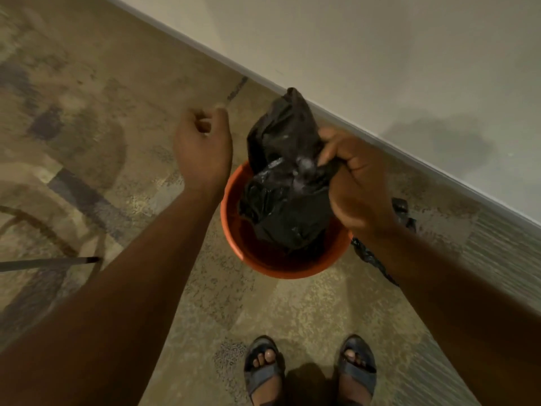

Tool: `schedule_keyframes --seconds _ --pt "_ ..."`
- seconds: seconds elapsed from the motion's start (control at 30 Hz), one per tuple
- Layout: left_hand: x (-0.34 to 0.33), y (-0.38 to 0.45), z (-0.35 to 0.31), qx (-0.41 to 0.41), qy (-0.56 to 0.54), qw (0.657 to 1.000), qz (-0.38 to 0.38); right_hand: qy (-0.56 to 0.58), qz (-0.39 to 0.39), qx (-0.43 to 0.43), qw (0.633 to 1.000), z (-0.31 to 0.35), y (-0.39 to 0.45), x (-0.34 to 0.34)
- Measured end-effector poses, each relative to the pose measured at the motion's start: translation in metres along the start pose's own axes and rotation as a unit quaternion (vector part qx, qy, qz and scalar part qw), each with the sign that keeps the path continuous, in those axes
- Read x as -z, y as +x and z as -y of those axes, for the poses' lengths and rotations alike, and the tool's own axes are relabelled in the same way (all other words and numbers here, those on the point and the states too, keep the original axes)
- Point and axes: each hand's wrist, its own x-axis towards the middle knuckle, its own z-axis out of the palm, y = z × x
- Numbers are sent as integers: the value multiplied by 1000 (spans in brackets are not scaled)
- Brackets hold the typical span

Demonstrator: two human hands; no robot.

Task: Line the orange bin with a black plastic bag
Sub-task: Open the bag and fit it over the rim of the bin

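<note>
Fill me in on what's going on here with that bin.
A person stands over an orange bin on the carpet near a wall. The right hand grips a crumpled black plastic bag, whose lower part hangs down inside the bin. The left hand is loosely closed beside it, holding nothing visible. The bag is still bunched, not yet spread over the rim.

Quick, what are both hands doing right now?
Left hand: loosely curled, holding nothing that shows.
Right hand: closed on the black bag over the orange bin.

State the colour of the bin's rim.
Orange: the bin rim shows best in the head view.
</note>
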Motion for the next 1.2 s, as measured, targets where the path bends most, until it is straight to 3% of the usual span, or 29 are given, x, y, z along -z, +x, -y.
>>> schedule_keyframes --seconds 0.07,0.13,0.2,0.27,0.33,0.4,0.47,0.53,0.57,0.6,0.67,0.73,0.83,0.93,1.03,1.1,1.2 --pt "8 -5 -4 89 -41 982 161 -68 71 37 994 0 -11 -11" --pt "14 -12 -5 152 14 927 343 -117 141 64 981 -2 -28 -22" --pt "13 -20 3 164 74 894 410 -149 207 62 965 -3 -46 -31" --pt "12 -27 15 169 107 915 350 -170 327 1 930 -9 -61 -35" --pt "15 -34 28 232 41 935 264 -154 421 -94 889 -12 -73 -36" --pt "20 -34 40 334 -80 919 192 -138 368 -137 909 -14 -85 -35" --pt "26 -36 46 404 -153 887 163 -187 205 -151 949 -20 -90 -30" --pt "30 -41 52 391 -139 887 201 -269 38 -175 946 -28 -85 -22" --pt "33 -44 53 371 -122 892 226 -289 -10 -214 933 -33 -81 -19" --pt "36 -47 54 353 -112 894 251 -307 -18 -255 917 -42 -77 -15" --pt "41 -51 55 339 -110 892 278 -363 71 -306 878 -55 -72 -10" --pt "48 -51 56 326 -112 908 238 -360 154 -331 859 -63 -73 -14" --pt "57 -40 58 335 -124 927 112 -182 191 -372 890 -56 -82 -30" --pt "62 -39 58 366 -143 918 61 -147 264 -326 896 -49 -93 -59" --pt "63 -55 60 347 -124 923 107 -210 210 -263 918 -55 -96 -84" --pt "67 -61 68 308 -88 939 122 -124 143 -319 929 -57 -87 -93" --pt "74 -54 87 278 -37 959 35 -76 119 -347 927 -68 -74 -92"
